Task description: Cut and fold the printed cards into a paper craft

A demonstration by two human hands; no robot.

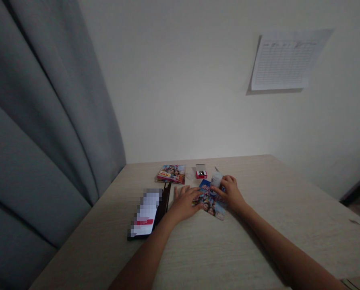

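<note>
A colourful printed leaflet (209,203) with pictures of people lies flat on the table. My left hand (184,203) rests at its left edge, fingers stretched out and apart, the fingertips touching the paper. On the leaflet's upper right part stands a small whitish cylinder (216,179), its exact kind unclear in the dim light. My right hand (230,192) has its thumb and fingers closed around the cylinder's lower part. The palm side of both hands is hidden.
A phone (145,213) in an open dark flip case lies left of my left arm. Behind are a stack of printed leaflets (171,174) and a small red-and-white box (201,172) with its lid up. A curtain (56,100) hangs at left; a wall closes the table's (258,173) far edge.
</note>
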